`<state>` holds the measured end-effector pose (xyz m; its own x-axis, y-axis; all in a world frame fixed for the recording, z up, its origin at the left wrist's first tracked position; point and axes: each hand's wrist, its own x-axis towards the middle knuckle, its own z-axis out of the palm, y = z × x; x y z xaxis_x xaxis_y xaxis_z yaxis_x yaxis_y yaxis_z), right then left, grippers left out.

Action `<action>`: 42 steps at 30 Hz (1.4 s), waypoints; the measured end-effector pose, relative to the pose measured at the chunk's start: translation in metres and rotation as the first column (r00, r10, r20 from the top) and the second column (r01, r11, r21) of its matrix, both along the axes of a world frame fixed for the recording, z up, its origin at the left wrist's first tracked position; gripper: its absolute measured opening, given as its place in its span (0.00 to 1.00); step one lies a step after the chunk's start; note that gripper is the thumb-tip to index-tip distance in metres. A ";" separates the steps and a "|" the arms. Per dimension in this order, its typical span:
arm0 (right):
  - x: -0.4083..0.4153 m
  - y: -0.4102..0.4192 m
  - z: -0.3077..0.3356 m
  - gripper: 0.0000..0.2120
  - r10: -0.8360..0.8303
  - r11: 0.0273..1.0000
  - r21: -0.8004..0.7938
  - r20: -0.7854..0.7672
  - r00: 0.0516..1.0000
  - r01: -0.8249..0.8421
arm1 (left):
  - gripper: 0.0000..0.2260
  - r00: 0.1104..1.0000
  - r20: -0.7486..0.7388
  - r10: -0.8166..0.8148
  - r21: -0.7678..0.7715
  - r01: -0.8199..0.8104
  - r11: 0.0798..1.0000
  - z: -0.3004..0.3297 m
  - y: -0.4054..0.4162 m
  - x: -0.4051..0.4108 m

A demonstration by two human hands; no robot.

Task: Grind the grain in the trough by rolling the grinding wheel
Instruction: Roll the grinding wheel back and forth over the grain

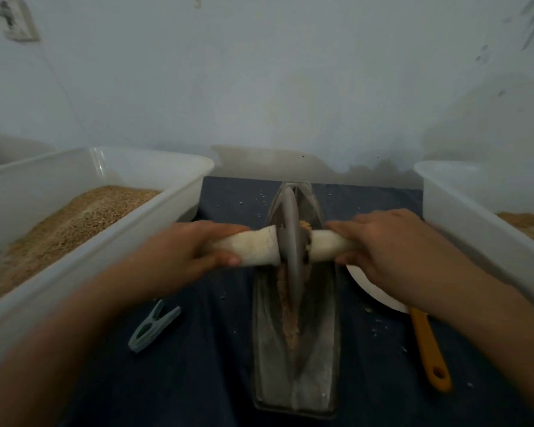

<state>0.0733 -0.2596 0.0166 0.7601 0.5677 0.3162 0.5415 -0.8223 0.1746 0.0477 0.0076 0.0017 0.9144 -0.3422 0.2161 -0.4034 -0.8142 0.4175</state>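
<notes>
From the head view, both forearms reach forward and inward. The left hand [195, 246] curls its fingers over the pale wooden handle [253, 248], thumb underneath; the right hand [386, 241] wraps the handle's other end in the same way. Between the two hands the grinding wheel [289, 229], a thin grey metal disc, stands upright on edge in the trough [321, 349], a long, narrow, boat-shaped metal channel lying on the dark worktop [198, 365]. Tan crushed grain [289, 315] lies along the trough's groove, nearer the person than the hands, with a little beside the wheel just past the right hand.
</notes>
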 end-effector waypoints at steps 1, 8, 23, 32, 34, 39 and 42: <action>0.007 0.000 -0.007 0.23 -0.030 1.000 0.004 0.044 0.999 0.030 | 0.20 0.994 0.095 0.045 0.052 -0.050 0.997 -0.006 -0.004 0.005; -0.001 -0.003 -0.001 0.22 0.046 0.997 -0.062 -0.009 0.999 -0.047 | 0.25 0.999 0.021 -0.042 0.008 0.042 0.999 -0.002 0.004 0.003; 0.009 -0.002 -0.006 0.21 -0.034 0.999 0.011 0.044 0.998 0.033 | 0.23 0.968 0.248 0.041 0.108 -0.069 0.992 -0.011 -0.007 0.005; -0.020 -0.004 0.015 0.17 0.102 0.987 -0.117 -0.079 0.992 -0.111 | 0.21 0.978 -0.132 -0.164 -0.066 0.156 0.986 0.010 0.015 -0.008; -0.037 -0.007 0.026 0.19 0.119 0.983 -0.120 -0.151 0.981 -0.138 | 0.22 0.935 -0.247 -0.256 -0.084 0.243 0.966 0.020 0.019 -0.016; -0.041 -0.009 0.027 0.18 0.116 0.987 -0.095 -0.133 0.984 -0.129 | 0.22 0.952 -0.221 -0.213 -0.075 0.201 0.977 0.020 0.016 -0.017; -0.011 -0.003 0.008 0.17 0.051 0.999 -0.010 -0.067 0.996 -0.052 | 0.22 0.999 -0.022 -0.048 -0.007 0.048 0.999 0.003 0.005 -0.004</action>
<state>0.0626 -0.2627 0.0245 0.7488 0.6101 0.2589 0.5941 -0.7911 0.1457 0.0439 0.0121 0.0048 0.9015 -0.3846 0.1982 -0.4326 -0.7916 0.4316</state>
